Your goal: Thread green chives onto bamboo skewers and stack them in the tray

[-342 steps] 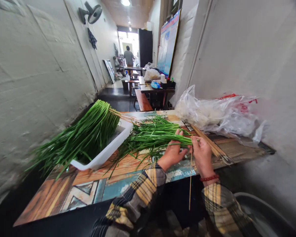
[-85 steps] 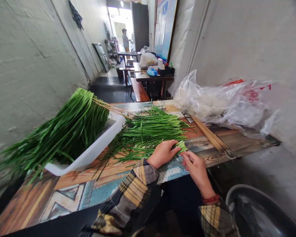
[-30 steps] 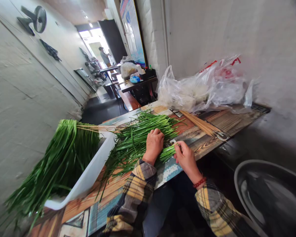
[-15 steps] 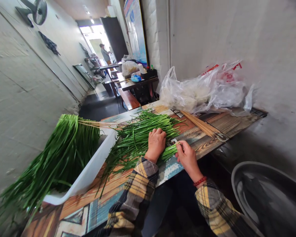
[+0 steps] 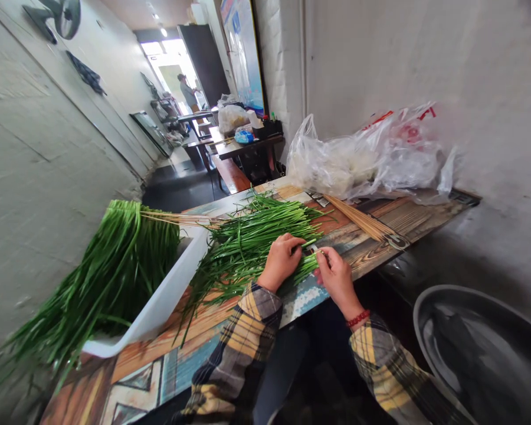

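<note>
Green stalks in a loose pile [image 5: 261, 230] lie across the middle of the patterned wooden table [image 5: 420, 219] I see through the head camera. At the pile's near right edge, my view shows two bare hands close together. The left hand [image 5: 282, 261] is curled nearly closed, with one stalk [image 5: 310, 242] poking out between thumb and forefinger. The right hand [image 5: 337, 278], a red bracelet [image 5: 358, 319] at its wrist, pinches the pale ends of a small bunch [image 5: 307, 268] between thumb and fingertips; I cannot tell whether a stick runs through it. Thin wooden sticks [image 5: 360, 219] lie beyond the right hand, near a clear plastic bag [image 5: 336, 164]. To the left, a white tray [image 5: 161, 310] holds a thick green bundle [image 5: 124, 271] that droops over its side. A grey basin [image 5: 418, 319] sits lower right.
</note>
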{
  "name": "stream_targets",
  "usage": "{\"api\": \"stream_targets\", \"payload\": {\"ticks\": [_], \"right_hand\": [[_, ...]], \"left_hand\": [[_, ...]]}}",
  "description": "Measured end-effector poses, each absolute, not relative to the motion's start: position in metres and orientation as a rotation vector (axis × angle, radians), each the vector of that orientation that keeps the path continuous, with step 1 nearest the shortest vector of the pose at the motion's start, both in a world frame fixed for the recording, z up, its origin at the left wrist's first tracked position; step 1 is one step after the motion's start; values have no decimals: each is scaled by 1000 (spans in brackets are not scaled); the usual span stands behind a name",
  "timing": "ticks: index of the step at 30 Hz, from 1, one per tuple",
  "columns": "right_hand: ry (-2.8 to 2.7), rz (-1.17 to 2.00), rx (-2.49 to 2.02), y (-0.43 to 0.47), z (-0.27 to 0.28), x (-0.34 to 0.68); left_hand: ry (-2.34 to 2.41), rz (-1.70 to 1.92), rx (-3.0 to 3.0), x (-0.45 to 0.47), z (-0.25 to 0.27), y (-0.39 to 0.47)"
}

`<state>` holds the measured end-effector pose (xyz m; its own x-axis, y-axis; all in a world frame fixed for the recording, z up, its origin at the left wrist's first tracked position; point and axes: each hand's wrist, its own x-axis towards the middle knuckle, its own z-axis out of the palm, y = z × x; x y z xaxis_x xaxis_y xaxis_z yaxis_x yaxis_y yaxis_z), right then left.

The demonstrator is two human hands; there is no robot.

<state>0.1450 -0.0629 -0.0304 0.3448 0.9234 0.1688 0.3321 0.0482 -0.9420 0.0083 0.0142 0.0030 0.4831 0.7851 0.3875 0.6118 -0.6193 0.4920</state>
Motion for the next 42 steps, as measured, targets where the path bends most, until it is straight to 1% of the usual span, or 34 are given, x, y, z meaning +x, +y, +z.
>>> {"api": "stream_targets", "payload": {"ticks": [4,10,31,42], "right_hand": [[-1176,709,-1473,-64,-30,146],[-1149,743,-1479,-64,-29,147],[-1167,781,-1490,-63,-34,149],[-1183,741,-1490,-63,-33,147]], "left_hand": [[1065,897,2309,10,1,13],[1009,914,2260,14,1,11],[1065,980,2221,15,5,8],[1044,1027,2229,14,1,11]]}}
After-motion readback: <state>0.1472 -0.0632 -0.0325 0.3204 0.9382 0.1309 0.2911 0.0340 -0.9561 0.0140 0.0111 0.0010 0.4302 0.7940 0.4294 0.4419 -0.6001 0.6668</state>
